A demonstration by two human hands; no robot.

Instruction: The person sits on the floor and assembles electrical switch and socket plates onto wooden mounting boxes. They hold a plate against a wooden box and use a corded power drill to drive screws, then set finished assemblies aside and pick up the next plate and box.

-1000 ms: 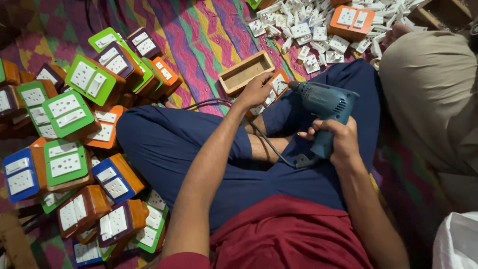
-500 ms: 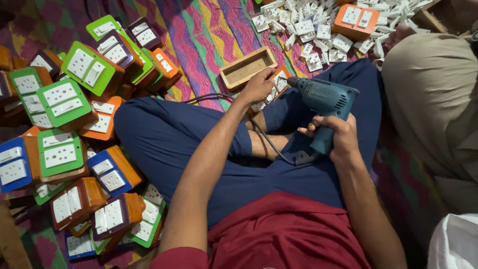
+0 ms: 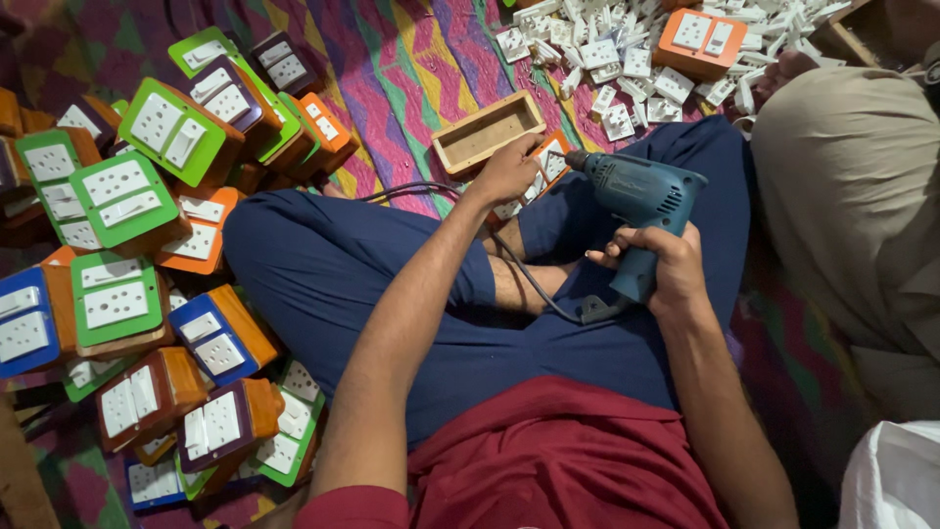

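Observation:
I sit cross-legged on a patterned mat. My right hand (image 3: 658,257) grips the handle of a blue electric drill (image 3: 641,201), whose nose points left toward an orange-faced switch board (image 3: 541,168) lying by my knee. My left hand (image 3: 506,170) rests on that board, fingers curled over it. An empty wooden box (image 3: 487,130) lies just beyond my left hand. The drill's black cord (image 3: 534,284) runs across my lap.
A heap of finished switch boards (image 3: 147,245) with green, blue, orange and brown faces fills the left. Loose white switches and sockets (image 3: 636,54) are piled at the top, with an orange board (image 3: 701,39) among them. Another person's khaki-clad leg (image 3: 852,196) is at the right.
The view has shifted slightly, with the pile of boards drifting in the frame. Both hands keep the same hold on the board and the drill.

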